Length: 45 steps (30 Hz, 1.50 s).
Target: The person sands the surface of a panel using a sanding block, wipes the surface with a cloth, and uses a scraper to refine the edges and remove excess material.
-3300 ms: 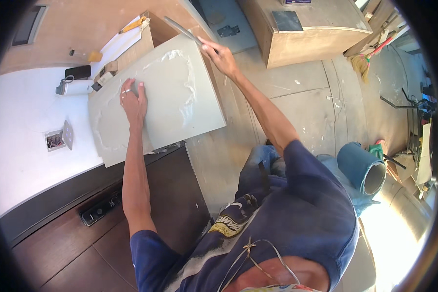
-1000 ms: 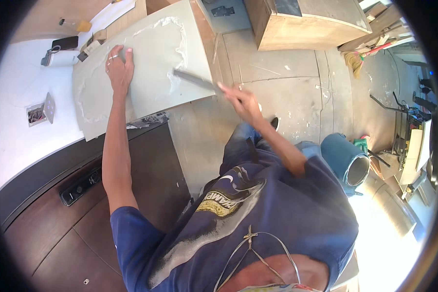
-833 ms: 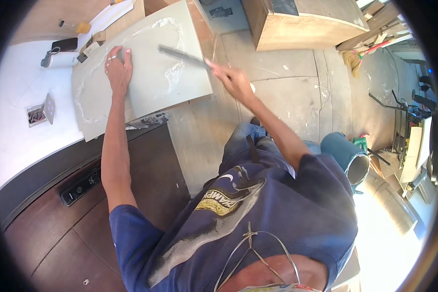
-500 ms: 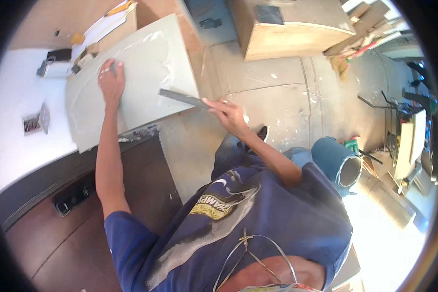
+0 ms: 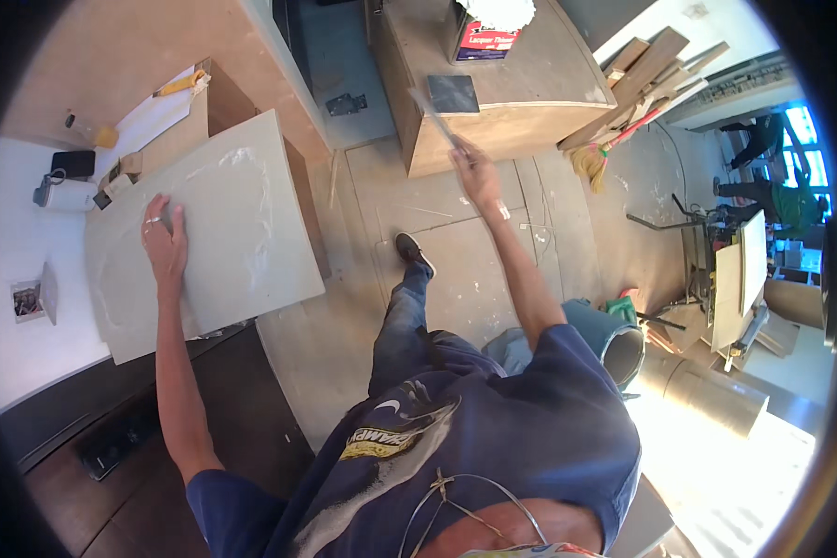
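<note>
My left hand (image 5: pixel 165 246) rests on a pale grey board (image 5: pixel 228 223) with whitish smears along its edges. A small grey thing shows between its thumb and curled fingers, too small to name. Out to the right and ahead, my right hand (image 5: pixel 476 177) grips one end of a long flat grey bar (image 5: pixel 434 115), blurred by motion. The bar is apart from the board, and its tip appears close to a dark square plate (image 5: pixel 453 94) lying on a wooden box.
The wooden box (image 5: pixel 493 135) ahead carries a metal can (image 5: pixel 485 39). Left of the board are a white jug (image 5: pixel 70 197) and a yellow-handled tool (image 5: pixel 179 85). A broom (image 5: pixel 591 163), a blue barrel (image 5: pixel 595 339) and a cluttered stand (image 5: pixel 730 279) are to the right.
My right hand has swung forward, away from the board, carrying the bar off its edge. My left hand stays on the board. The view has shifted, bringing the can into sight.
</note>
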Tool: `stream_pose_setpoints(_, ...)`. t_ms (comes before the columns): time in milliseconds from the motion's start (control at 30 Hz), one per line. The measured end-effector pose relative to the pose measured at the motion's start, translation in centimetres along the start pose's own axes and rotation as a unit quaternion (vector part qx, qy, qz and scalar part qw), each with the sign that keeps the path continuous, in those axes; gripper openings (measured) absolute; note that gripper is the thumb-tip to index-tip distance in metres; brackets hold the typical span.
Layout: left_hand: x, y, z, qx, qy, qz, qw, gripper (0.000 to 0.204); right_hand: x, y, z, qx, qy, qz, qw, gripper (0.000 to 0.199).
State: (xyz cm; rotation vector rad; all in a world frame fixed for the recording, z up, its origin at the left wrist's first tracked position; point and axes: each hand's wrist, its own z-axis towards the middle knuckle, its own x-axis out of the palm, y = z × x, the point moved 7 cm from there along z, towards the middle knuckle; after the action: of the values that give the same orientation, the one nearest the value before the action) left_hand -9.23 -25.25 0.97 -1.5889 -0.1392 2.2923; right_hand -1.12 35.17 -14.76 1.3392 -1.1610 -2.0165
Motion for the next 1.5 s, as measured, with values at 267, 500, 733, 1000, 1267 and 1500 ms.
stream_pose_setpoints(267,0.6,0.1,0.7,-0.033,0.017,-0.003,0.999,0.036,-11.1,-15.6,16.4,0.130,-0.080,-0.190,0.970,0.048)
stream_pose_setpoints(500,2.3,-1.2,2.0,-0.059,0.049,-0.028,0.997,0.036,-12.3,-23.1,31.6,0.152,-0.096,-0.277,0.944,0.055)
stream_pose_setpoints(733,0.8,-1.0,0.6,-0.116,0.058,-0.015,0.991,0.035,-5.3,-13.7,27.5,-0.085,-0.152,-0.205,0.963,0.050)
stream_pose_setpoints(1000,1.1,0.9,-0.1,-0.059,0.042,-0.005,0.997,0.034,7.9,-6.3,21.8,-0.004,0.078,-0.386,0.919,0.095)
stream_pose_setpoints(1267,1.9,0.8,2.1,0.007,0.002,0.009,1.000,0.039,5.9,-6.9,18.0,-0.004,0.051,-0.174,0.983,0.092)
stream_pose_setpoints(1500,0.6,2.5,-1.0,-0.009,-0.025,0.016,1.000,0.042,10.7,16.6,-6.8,-0.094,0.202,0.156,0.962,0.072)
